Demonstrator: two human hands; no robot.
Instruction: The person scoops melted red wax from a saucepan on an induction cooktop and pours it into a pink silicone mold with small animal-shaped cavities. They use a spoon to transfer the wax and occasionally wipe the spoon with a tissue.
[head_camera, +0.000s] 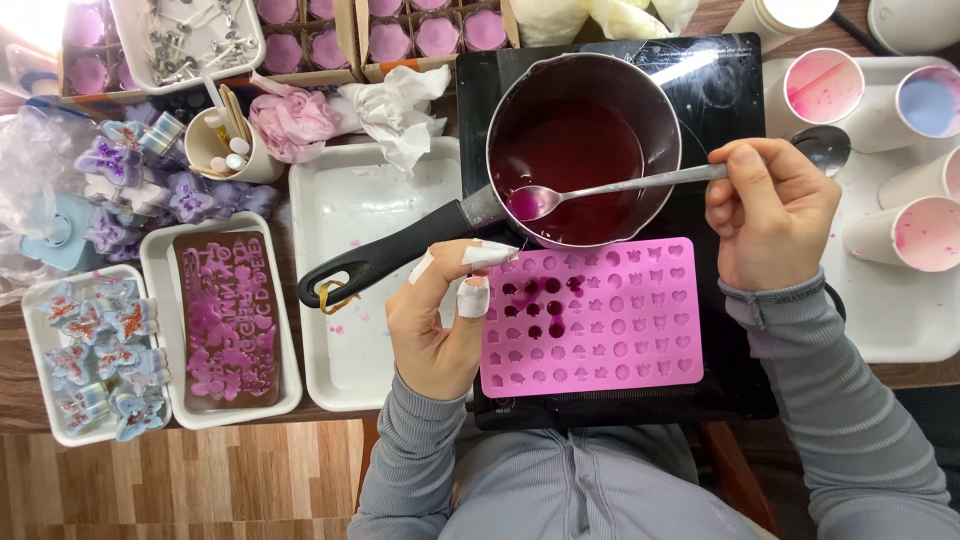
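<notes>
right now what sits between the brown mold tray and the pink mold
In the head view, an empty white tray lies between them, with the left hand at its right edge beside the pink mold.

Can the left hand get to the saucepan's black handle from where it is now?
Probably yes. The left hand rests at the pink mould's left edge, just below the black handle, and nothing lies between them. Its bandaged fingertips hold nothing.

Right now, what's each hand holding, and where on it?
Right hand grips the spoon by its handle end. Left hand holds nothing; fingertips rest at the pink mould edge.
</notes>
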